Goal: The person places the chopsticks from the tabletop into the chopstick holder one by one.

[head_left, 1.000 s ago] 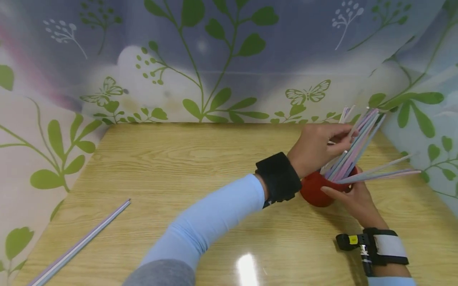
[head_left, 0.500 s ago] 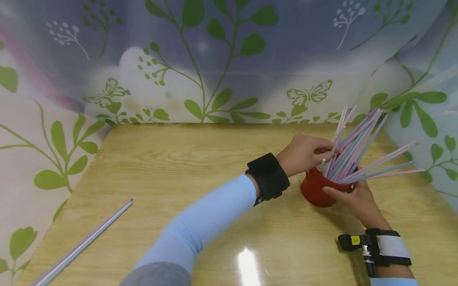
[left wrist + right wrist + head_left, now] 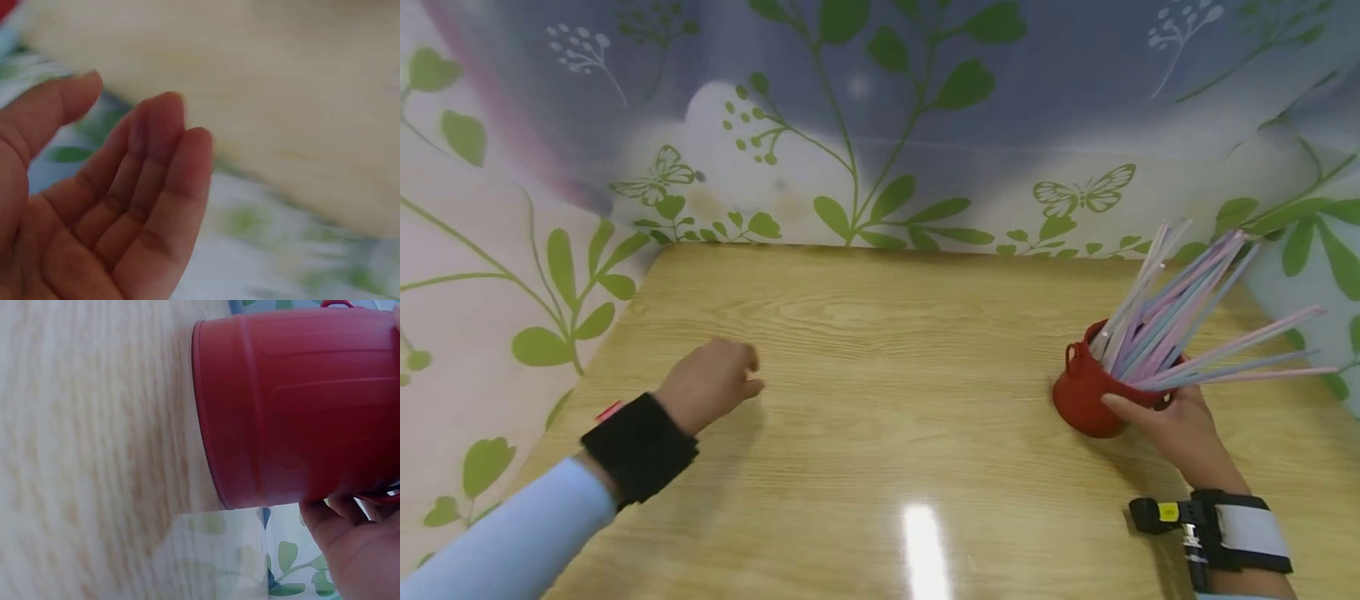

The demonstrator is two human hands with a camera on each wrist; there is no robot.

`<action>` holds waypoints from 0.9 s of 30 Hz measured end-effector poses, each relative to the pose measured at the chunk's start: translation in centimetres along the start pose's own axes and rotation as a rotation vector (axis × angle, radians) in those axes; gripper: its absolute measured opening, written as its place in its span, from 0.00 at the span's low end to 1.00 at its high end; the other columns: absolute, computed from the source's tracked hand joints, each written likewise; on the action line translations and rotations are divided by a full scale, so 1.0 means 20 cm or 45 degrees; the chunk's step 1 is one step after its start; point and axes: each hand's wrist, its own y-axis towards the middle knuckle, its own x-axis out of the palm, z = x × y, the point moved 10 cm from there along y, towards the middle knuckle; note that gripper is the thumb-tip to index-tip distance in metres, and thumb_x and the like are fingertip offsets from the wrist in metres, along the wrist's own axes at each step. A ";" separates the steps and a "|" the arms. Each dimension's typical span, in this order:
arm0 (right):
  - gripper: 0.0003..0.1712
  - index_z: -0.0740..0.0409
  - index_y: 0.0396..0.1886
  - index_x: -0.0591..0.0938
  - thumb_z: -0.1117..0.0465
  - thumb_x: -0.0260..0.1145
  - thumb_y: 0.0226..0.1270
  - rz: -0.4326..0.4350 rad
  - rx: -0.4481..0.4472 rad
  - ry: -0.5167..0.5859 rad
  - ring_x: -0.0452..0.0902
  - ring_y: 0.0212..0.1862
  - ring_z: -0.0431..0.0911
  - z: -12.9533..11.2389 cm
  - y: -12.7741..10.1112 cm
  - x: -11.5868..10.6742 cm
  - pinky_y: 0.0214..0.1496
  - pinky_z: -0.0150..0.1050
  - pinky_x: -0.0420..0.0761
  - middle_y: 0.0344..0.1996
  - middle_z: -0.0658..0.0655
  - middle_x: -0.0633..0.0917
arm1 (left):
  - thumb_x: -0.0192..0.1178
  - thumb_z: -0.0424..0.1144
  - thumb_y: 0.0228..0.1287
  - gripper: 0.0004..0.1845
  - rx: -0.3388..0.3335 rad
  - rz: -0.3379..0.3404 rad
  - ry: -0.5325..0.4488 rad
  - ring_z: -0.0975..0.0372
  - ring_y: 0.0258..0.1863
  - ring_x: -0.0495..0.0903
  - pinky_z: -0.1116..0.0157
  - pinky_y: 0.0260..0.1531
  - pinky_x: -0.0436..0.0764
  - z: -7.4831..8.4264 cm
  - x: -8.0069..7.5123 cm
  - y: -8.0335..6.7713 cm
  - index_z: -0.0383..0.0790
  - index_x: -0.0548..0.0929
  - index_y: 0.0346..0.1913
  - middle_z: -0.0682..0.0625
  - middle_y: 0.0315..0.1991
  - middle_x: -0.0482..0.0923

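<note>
A red cup (image 3: 1084, 400) stands at the table's right side, filled with several long pastel straws (image 3: 1187, 321) that fan out up and to the right. My right hand (image 3: 1180, 427) grips the cup from the near right, thumb on its side; the right wrist view shows the cup wall (image 3: 294, 406) close up with my fingers (image 3: 353, 540) curled under its rim. My left hand (image 3: 711, 383) hovers over the table's left part, far from the cup. In the left wrist view its fingers (image 3: 150, 187) are relaxed, slightly bent and hold nothing.
The wooden table (image 3: 887, 350) is enclosed on the left, back and right by a backdrop (image 3: 880, 125) printed with leaves and butterflies. A black wrist strap (image 3: 638, 450) sits on the left arm, and a camera mount (image 3: 1217, 525) on the right wrist.
My left hand has let go of the straws in the cup and swung left across the table. The right hand still holds the cup. The loose straws at the left are out of sight.
</note>
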 end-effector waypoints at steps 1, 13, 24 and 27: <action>0.42 0.35 0.61 0.51 0.54 0.64 0.49 0.019 0.001 -0.006 0.60 0.55 0.36 0.00 0.00 -0.02 0.48 0.26 0.68 0.57 0.47 0.63 | 0.59 0.38 0.48 0.09 -0.067 -0.005 0.021 0.61 0.18 0.73 0.66 0.16 0.70 -0.10 0.03 -0.07 0.34 0.77 0.27 0.45 0.23 0.77; 0.41 0.34 0.61 0.48 0.54 0.61 0.52 -0.013 0.050 -0.009 0.57 0.55 0.36 -0.14 -0.06 -0.01 0.54 0.32 0.65 0.57 0.49 0.60 | 0.60 0.43 0.46 0.17 -0.332 0.112 0.113 0.61 0.11 0.62 0.67 0.09 0.60 -0.45 0.25 -0.44 0.32 0.67 0.21 0.46 0.15 0.62; 0.44 0.32 0.61 0.46 0.51 0.62 0.49 -0.010 0.064 -0.005 0.57 0.58 0.44 -0.03 -0.03 0.00 0.54 0.46 0.66 0.60 0.47 0.59 | 0.52 0.32 0.46 0.07 -0.419 0.196 0.136 0.56 0.13 0.65 0.62 0.10 0.63 -0.56 0.24 -0.47 0.30 0.68 0.23 0.43 0.17 0.64; 0.45 0.31 0.61 0.45 0.49 0.62 0.49 -0.006 0.070 -0.018 0.57 0.58 0.46 0.01 -0.02 0.01 0.51 0.56 0.63 0.60 0.47 0.59 | 0.53 0.32 0.45 0.07 -0.385 0.241 0.176 0.56 0.13 0.65 0.62 0.09 0.63 -0.56 0.24 -0.47 0.30 0.68 0.23 0.43 0.17 0.65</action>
